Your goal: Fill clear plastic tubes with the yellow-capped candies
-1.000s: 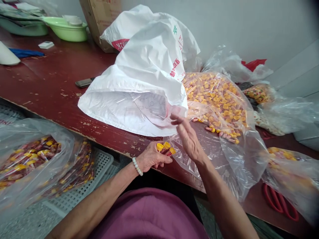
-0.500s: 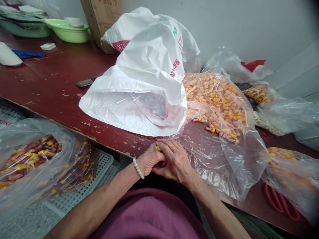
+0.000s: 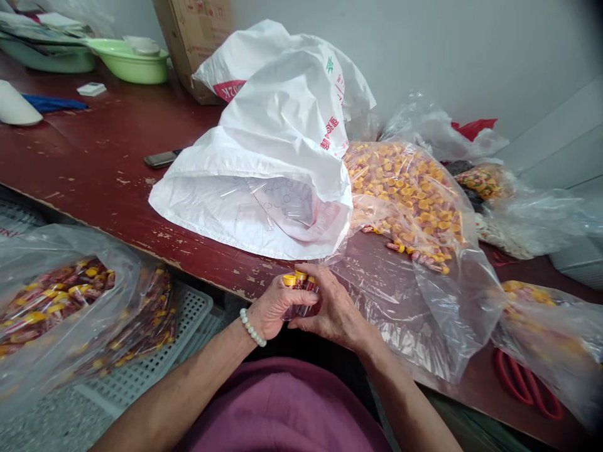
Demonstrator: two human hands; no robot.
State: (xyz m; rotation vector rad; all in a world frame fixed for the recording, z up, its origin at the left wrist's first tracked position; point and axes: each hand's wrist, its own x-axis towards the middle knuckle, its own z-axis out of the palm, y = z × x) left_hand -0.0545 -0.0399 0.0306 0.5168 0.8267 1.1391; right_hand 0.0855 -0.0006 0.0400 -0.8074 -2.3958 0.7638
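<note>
Several small clear tubes with yellow caps (image 3: 300, 282) stand bunched between my two hands at the table's front edge. My left hand (image 3: 272, 307), with a beaded bracelet at the wrist, is wrapped round them from the left. From the right, my right hand (image 3: 332, 307) grips the same bunch, fingers bent over its side. Just beyond lies a white woven sack (image 3: 282, 125), its mouth facing me and clear empty tubes (image 3: 294, 207) inside. A clear plastic bag (image 3: 409, 182) of yellow-capped pieces lies to the right, several red-and-yellow pieces (image 3: 428, 258) near its opening.
Lower left, a bag of filled tubes (image 3: 56, 301) rests by a grey perforated basket (image 3: 188, 314). Red-handled scissors (image 3: 522, 383) lie at the right. A phone (image 3: 161, 158), a green basin (image 3: 134, 63) and a cardboard box (image 3: 193, 44) are on the red table (image 3: 94, 163).
My hands have opened somewhat from their clasp, and the yellow caps and tubes between them now show. My left hand has shifted slightly left.
</note>
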